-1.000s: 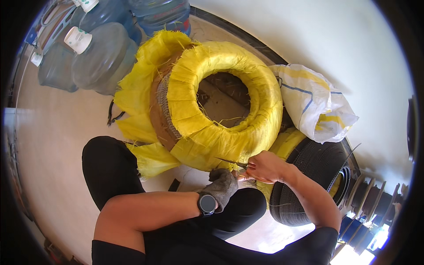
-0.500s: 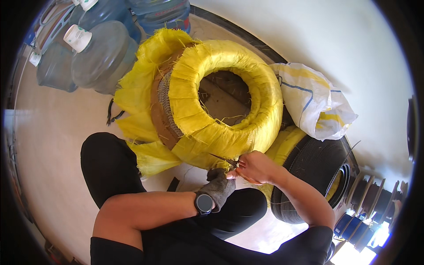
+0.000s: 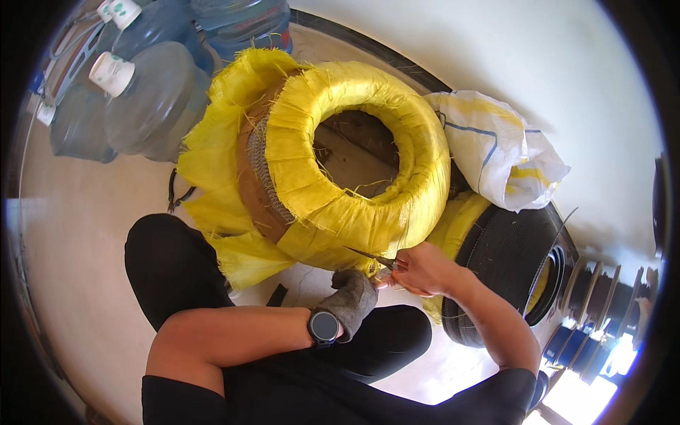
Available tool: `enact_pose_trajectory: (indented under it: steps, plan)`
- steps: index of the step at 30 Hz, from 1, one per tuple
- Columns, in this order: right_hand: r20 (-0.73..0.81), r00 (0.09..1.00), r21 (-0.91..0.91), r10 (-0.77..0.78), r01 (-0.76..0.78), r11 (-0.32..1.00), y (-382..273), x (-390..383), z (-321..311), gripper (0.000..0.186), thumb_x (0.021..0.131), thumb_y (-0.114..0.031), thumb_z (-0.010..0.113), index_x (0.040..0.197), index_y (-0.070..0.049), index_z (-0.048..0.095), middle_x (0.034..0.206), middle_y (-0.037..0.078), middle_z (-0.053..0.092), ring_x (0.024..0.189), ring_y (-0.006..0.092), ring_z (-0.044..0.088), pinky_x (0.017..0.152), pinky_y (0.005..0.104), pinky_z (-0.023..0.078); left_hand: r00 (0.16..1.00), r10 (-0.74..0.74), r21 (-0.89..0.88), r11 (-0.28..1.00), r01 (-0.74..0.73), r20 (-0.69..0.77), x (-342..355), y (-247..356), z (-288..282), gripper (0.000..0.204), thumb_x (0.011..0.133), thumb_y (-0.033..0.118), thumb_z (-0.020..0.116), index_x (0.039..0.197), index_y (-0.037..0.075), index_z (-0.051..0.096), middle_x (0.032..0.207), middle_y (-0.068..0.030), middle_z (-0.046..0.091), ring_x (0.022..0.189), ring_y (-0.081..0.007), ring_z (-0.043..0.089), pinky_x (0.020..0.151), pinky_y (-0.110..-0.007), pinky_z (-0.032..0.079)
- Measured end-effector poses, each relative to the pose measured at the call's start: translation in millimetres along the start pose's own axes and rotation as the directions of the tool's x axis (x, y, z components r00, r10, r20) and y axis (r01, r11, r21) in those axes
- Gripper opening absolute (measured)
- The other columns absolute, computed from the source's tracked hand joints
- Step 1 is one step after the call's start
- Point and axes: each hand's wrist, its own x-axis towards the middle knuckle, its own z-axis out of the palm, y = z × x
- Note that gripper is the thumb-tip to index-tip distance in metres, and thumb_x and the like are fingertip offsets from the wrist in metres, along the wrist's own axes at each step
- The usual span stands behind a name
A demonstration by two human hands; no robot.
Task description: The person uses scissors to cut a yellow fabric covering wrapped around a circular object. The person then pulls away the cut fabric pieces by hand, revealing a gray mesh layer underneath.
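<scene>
A large ring-shaped coil wrapped in yellow woven plastic (image 3: 421,149) stands in front of me. At its left the wrapping hangs in loose, frayed flaps, baring brown cardboard (image 3: 249,170) and a band of grey coiled material. My left hand (image 3: 352,294), in a grey glove, is closed at the coil's near lower edge on a bunched bit of the yellow wrapping (image 3: 371,268). Just right of it, my bare right hand (image 3: 425,270) grips scissors (image 3: 379,258), their dark blades pointing left across the wrapping. Part of their handles is hidden by my fingers.
Black-handled pliers (image 3: 172,191) lie on the floor left of the coil. Large blue water bottles (image 3: 152,99) stand at the back left. A white sack (image 3: 485,145) leans by the wall, behind a black coil (image 3: 496,262). Several spools (image 3: 598,301) sit at the far right.
My right hand and the scissors have shifted slightly right and up, away from the gloved hand. The left hand stays at the wrapping. The whole view has shifted a little.
</scene>
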Motion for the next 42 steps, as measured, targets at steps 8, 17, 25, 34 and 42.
enact_pose_trajectory:
  steps: [8,17,25,34,42]
  plan:
    - [0.117,0.993,0.138,0.008,-0.025,0.990,35,-43,-4,0.069,0.086,-0.067,0.069,0.091,0.001,0.058,0.083,0.017,0.062,0.079,0.0315,0.062,0.074,0.0421,0.048,0.997,-0.080,-0.042,0.996,0.079,-0.023,-4,-7,7,0.038,0.090,0.015,0.059,0.127,0.006,0.059,0.080,-0.0125,0.069,0.061,-0.0317,0.066,0.052,-0.051,0.049]
    - [-0.517,0.833,0.446,0.199,0.064,0.892,23,-128,-41,0.065,0.086,-0.064,0.069,0.085,0.000,0.057,0.079,0.010,0.059,0.076,0.0230,0.060,0.069,0.0360,0.049,1.000,-0.009,-0.183,0.983,0.013,0.021,14,-1,16,0.040,0.092,0.027,0.059,0.127,0.007,0.058,0.102,-0.0088,0.072,0.075,-0.0311,0.071,0.051,-0.055,0.047]
    - [-0.532,0.846,0.585,-0.034,0.396,0.707,39,-111,-9,0.081,0.087,-0.080,0.055,0.090,0.001,0.062,0.079,0.008,0.056,0.074,0.0181,0.054,0.069,0.0324,0.046,0.981,0.007,-0.413,0.906,-0.088,-0.194,-18,-57,-20,0.054,0.083,0.042,0.075,0.119,0.004,0.060,0.096,-0.0101,0.070,0.083,-0.0291,0.072,0.063,-0.042,0.053]
    - [-0.542,0.840,0.594,-0.010,0.391,0.703,15,-76,31,0.083,0.086,-0.079,0.059,0.106,0.002,0.060,0.090,0.011,0.058,0.086,0.0216,0.055,0.079,0.0355,0.047,0.941,-0.273,-0.882,-0.366,-0.295,-0.201,-1,-125,-61,0.040,0.094,0.027,0.075,0.119,0.000,0.060,0.099,-0.0051,0.067,0.087,-0.0113,0.063,0.077,-0.027,0.052]
    - [-0.573,0.819,0.349,0.008,0.235,0.907,-16,-62,32,0.076,0.081,-0.065,0.075,0.108,0.003,0.056,0.096,0.019,0.058,0.092,0.0366,0.061,0.082,0.0433,0.047,0.976,-0.189,-0.890,-0.419,-0.180,-0.108,-3,-120,-54,0.027,0.095,0.027,0.074,0.099,0.001,0.070,0.082,-0.0010,0.067,0.079,-0.0082,0.060,0.072,-0.025,0.049]
